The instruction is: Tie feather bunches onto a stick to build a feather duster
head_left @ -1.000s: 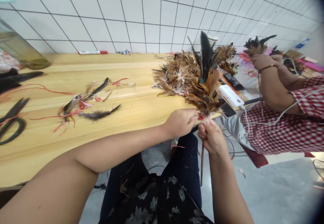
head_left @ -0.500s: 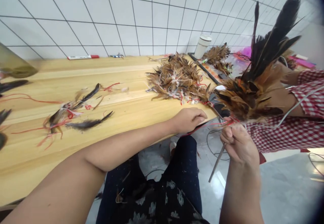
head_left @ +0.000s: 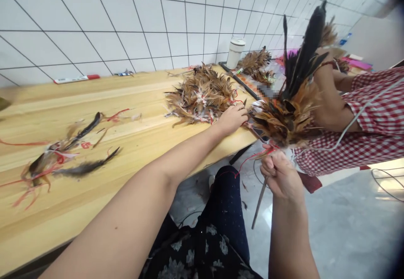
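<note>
My right hand (head_left: 280,171) is closed around the thin stick of a feather duster (head_left: 285,119), just below its feathers. Brown feathers ring the stick, and long black ones stand up at the top. The stick's bare end (head_left: 259,205) slants down below my fist. A loose red string (head_left: 244,165) hangs from the binding by that hand. My left hand (head_left: 232,120) reaches over the right edge of a pile of brown feather bunches (head_left: 200,94), fingers stretched out and slightly apart. The fingertips touch the feathers there; whether anything is between them is hidden.
Loose feathers and red strings (head_left: 57,157) lie on the wooden table (head_left: 142,144). A marker (head_left: 75,79) lies by the tiled wall. A white cup (head_left: 235,54) stands at the back. At right, a person in a checked sleeve (head_left: 375,102) sits close behind the duster.
My left hand has moved from the table's front edge up to the feather pile. The red string now hangs slack. The view has swung slightly right; my right hand still grips the duster.
</note>
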Action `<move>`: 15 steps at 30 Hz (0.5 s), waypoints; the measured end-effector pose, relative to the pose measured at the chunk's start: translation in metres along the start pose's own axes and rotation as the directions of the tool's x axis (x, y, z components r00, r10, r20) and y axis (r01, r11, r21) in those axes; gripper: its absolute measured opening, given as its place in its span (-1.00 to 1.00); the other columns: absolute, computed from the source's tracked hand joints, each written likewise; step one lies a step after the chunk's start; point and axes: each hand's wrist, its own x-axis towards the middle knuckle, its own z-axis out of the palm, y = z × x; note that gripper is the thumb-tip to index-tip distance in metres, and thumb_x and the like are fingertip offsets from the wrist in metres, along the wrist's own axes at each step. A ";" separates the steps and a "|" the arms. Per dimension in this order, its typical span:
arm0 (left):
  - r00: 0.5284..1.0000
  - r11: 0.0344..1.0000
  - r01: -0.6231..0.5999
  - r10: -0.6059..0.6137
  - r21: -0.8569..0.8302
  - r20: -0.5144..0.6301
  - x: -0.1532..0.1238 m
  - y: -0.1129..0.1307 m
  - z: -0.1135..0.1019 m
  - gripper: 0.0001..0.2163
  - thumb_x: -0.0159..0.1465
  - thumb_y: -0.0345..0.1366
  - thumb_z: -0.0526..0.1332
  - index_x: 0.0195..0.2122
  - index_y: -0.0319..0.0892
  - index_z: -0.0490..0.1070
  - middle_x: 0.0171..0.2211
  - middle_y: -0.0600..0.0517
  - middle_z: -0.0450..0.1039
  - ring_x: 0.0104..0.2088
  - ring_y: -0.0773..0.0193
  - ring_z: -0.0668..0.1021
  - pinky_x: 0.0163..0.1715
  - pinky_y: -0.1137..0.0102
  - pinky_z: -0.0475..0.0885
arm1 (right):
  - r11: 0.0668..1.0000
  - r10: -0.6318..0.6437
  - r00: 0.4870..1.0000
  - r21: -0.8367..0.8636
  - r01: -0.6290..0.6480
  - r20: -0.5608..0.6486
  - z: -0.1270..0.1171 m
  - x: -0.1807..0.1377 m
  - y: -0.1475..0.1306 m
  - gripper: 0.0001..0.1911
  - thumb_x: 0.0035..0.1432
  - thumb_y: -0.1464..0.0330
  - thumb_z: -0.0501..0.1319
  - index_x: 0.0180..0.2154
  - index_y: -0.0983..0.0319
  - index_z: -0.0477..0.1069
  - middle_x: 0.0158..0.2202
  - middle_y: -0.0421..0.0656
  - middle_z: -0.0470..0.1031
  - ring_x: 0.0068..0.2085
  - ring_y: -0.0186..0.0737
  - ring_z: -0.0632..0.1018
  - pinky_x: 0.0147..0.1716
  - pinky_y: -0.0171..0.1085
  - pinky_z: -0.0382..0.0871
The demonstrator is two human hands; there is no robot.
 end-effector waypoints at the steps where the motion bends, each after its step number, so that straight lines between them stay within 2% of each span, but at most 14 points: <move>1: 1.000 1.000 -0.004 0.004 -0.003 0.005 0.000 -0.002 0.001 -0.79 0.34 -0.33 0.06 -0.20 -0.22 0.49 -0.07 -0.14 0.45 0.08 0.07 0.33 0.00 0.21 0.24 | 1.000 0.001 1.000 0.009 0.000 -0.006 0.000 0.001 0.001 -0.67 -0.02 0.27 0.34 -0.18 0.23 0.44 -0.65 -0.37 0.14 -0.66 -0.53 -0.03 -0.69 -0.41 -0.20; 4: 0.999 0.999 0.028 -0.028 -0.047 -0.018 -0.012 -0.011 -0.011 -0.80 0.33 -0.38 0.06 -0.21 -0.20 0.49 -0.18 -0.10 0.49 -0.05 0.14 0.43 0.01 0.22 0.23 | 1.000 0.000 1.000 0.026 0.000 -0.028 -0.002 0.005 0.004 -0.68 -0.03 0.27 0.34 -0.20 0.24 0.44 -0.64 -0.36 0.15 -0.66 -0.52 -0.03 -0.70 -0.41 -0.23; 8: 0.981 0.983 0.145 -0.157 -0.112 -0.114 -0.045 -0.022 -0.053 -0.77 0.34 -0.35 0.05 -0.11 -0.18 0.49 -0.26 -0.07 0.50 -0.21 0.20 0.48 -0.10 0.26 0.30 | 0.999 0.021 0.999 0.035 -0.020 -0.031 -0.001 0.016 0.016 -0.74 -0.03 0.27 0.34 -0.28 0.23 0.41 -0.64 -0.36 0.16 -0.67 -0.53 -0.03 -0.70 -0.43 -0.25; 12: 0.982 0.967 0.024 -0.070 -0.253 -0.177 -0.081 -0.014 -0.102 -0.72 0.34 -0.42 0.00 -0.10 -0.18 0.50 -0.25 -0.07 0.48 -0.20 0.27 0.49 -0.18 0.36 0.37 | 0.995 0.096 0.995 0.009 -0.096 0.006 0.017 0.030 0.031 -0.76 -0.01 0.25 0.32 -0.33 0.23 0.37 -0.65 -0.36 0.17 -0.69 -0.54 -0.03 -0.71 -0.44 -0.24; 15: 0.990 0.929 -0.074 0.024 -0.362 -0.142 -0.103 0.001 -0.127 -0.77 0.35 -0.37 0.04 -0.18 -0.19 0.51 -0.25 -0.05 0.51 -0.21 0.31 0.51 -0.17 0.41 0.39 | 0.987 0.159 0.986 -0.032 -0.157 0.055 0.039 0.035 0.041 -0.72 -0.06 0.24 0.35 -0.43 0.24 0.30 -0.66 -0.36 0.20 -0.70 -0.56 -0.01 -0.72 -0.44 -0.23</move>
